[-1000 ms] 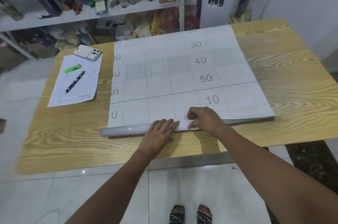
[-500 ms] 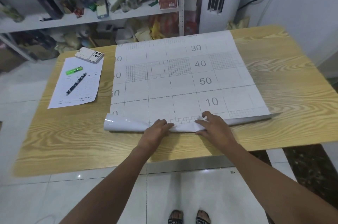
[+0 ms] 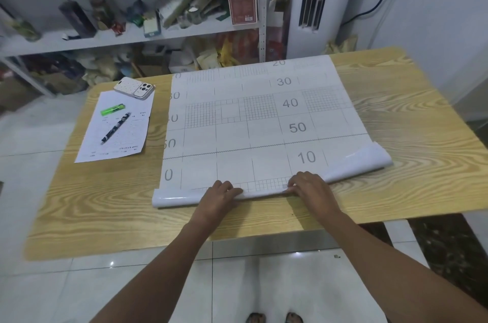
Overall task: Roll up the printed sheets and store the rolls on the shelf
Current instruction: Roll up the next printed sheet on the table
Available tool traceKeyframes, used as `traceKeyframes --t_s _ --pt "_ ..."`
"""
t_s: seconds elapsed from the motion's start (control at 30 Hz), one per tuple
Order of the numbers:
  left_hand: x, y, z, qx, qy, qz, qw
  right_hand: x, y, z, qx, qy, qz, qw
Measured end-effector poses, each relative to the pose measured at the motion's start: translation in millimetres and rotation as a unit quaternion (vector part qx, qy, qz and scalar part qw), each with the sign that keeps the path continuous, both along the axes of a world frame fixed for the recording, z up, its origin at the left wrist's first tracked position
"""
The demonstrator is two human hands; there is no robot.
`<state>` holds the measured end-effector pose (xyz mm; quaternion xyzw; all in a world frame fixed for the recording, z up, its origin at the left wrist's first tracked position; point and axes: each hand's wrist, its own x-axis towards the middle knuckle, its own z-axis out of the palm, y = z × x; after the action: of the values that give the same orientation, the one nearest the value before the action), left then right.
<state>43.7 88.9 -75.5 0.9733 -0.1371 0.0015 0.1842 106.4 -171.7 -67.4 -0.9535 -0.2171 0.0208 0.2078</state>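
Flaring open beyond our right hand (image 3: 309, 186), the sheet (image 3: 250, 124) is loosening while we are pinching its curled edge with that and our left hand (image 3: 219, 197), so re-tightening is looking necessary.

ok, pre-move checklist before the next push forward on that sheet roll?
1. Grip: left hand and right hand both hold the curled near edge of the printed sheet. ok.
2. Roll even end to end: right end flares loose, left end is tighter. not ok.
3. Rolling path: nothing lies on the sheet ahead. ok.
4. Pen, lighter and phone lie to the left, apart from the sheet. ok.
5. Free slot on the shelf: cluttered. cannot tell.
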Motion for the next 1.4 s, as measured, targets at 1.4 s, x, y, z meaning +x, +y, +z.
traceKeyframes --t_s 1.4 --pt "28.3 23.5 3.3 0.011 0.072 -0.018 0.997 22.8 -18.7 10.0 -0.099 0.053 0.053 0.992"
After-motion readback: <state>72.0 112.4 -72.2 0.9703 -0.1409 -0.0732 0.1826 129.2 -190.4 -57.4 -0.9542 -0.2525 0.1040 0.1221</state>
